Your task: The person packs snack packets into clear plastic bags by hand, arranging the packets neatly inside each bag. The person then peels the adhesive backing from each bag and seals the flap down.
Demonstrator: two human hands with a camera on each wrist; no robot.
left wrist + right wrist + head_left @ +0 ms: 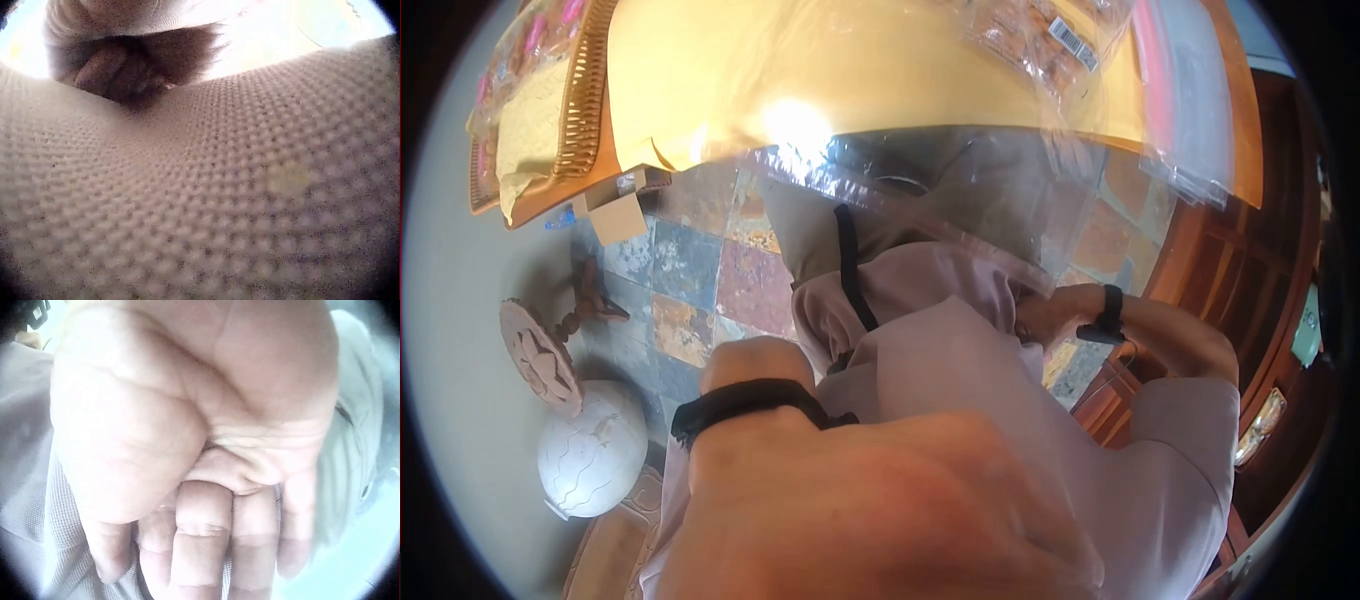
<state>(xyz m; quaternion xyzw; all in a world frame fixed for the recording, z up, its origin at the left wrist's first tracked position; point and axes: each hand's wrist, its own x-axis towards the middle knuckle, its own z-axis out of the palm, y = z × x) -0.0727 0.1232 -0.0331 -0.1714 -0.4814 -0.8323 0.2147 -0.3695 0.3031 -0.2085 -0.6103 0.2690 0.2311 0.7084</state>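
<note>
My left hand (880, 510) is raised close to the head camera, its back filling the bottom of the head view below a black wrist strap (750, 405). Its fingers do not show there; the left wrist view has mostly knit fabric (206, 200), with shadowed skin and hair above, so I cannot tell what they do. Lower down, my right hand (1055, 310) is at the waist beside the mauve shirt (960, 350), partly covered by it. Its palm (187, 406) faces the right wrist camera, fingers extended loosely against the cloth and holding nothing visible.
Ahead stands a yellow-topped table (700, 70) bearing a wicker basket (585, 90), a clear packet with a barcode (1072, 45) and plastic sleeves (1190, 100). A cardboard box (618, 215), a white vase (593, 450) and carved wood are at left; wooden furniture (1230, 240) is at right.
</note>
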